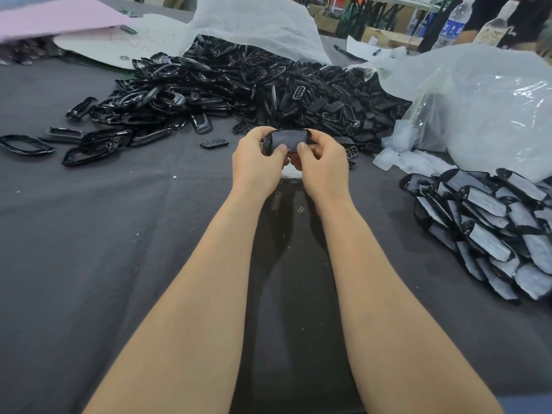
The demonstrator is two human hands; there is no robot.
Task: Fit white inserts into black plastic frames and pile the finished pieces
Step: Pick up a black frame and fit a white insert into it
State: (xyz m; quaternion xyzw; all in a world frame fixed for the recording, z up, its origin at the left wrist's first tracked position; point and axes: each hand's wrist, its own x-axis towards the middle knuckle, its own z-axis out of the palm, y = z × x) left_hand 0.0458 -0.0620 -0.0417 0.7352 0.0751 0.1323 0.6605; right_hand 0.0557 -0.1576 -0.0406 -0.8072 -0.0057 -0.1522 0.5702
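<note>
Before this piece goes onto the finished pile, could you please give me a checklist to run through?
1. Left hand grips the frame: ok.
2. Right hand grips it too: ok.
3. Insert seated all round: cannot tell, the thumbs cover its near edge.
4. Finished pile in view on the right: ok.
5. Heap of empty frames ahead for the next piece: ok.

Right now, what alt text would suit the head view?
The left hand and right hand together grip a black frame with a pale insert over a dark cloth. Beyond the hands loose black frames are heaped, and finished pieces are piled at the right.
</note>
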